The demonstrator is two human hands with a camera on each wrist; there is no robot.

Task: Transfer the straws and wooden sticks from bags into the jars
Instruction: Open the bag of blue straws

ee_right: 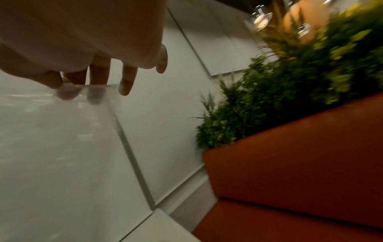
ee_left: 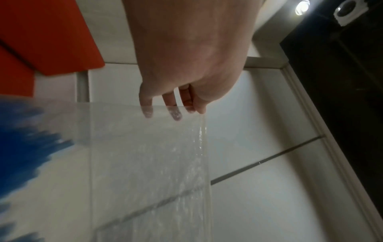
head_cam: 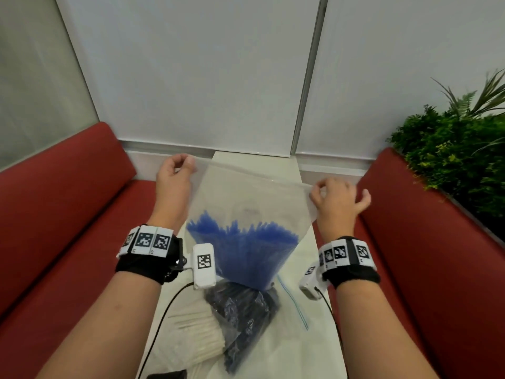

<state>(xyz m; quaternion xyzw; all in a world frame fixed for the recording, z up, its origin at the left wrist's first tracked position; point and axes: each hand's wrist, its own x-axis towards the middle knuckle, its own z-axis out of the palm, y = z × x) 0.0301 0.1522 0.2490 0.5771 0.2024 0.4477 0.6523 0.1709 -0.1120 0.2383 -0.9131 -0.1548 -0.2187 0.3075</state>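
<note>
Holding the clear bag of blue straws up, our left hand and right hand are pinching its top corners; next we are probably needing a jar underneath.

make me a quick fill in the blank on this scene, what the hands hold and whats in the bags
1. Both the left hand and the right hand pinch the top edge of a clear ____ bag.
2. The straws inside the held bag are ____ in colour.
3. The second bag, lying on the table under the held one, contains ____ straws.
4. On the person's right, behind the red seat, grow green ____.

Missing words: plastic; blue; black; plants
</note>
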